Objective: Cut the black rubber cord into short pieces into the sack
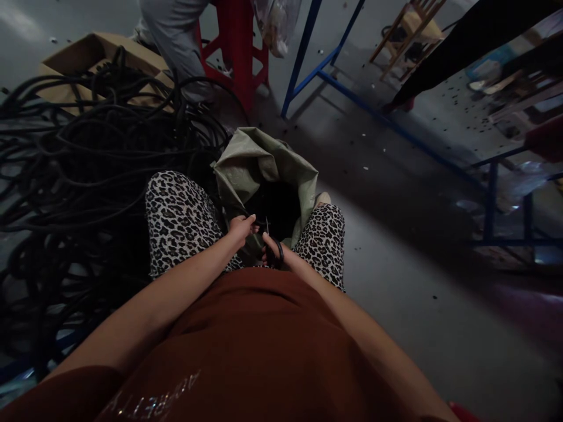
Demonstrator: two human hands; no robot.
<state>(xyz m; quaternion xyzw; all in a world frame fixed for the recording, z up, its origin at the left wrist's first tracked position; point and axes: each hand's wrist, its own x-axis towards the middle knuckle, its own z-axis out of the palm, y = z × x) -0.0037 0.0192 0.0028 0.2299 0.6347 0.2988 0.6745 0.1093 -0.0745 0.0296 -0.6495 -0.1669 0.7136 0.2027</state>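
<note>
My left hand (242, 228) is closed on a thin black strip, likely part of the dark cord beside me; its end is hard to make out. Close by on the right, my right hand (273, 248) grips scissors (266, 225), their blades pointing up near the strip. Both hands are over the near rim of an open grey-green woven sack (299, 158) standing between my knees. The sack's inside is dark, so its contents are hidden.
A large heap of black cord (105, 146) covers the floor on the left, partly over a cardboard box (97, 50). Ahead are a red stool (235, 53), a seated person's grey-clad leg (176, 41) and a blue metal frame (325, 73). Small dark bits litter the floor.
</note>
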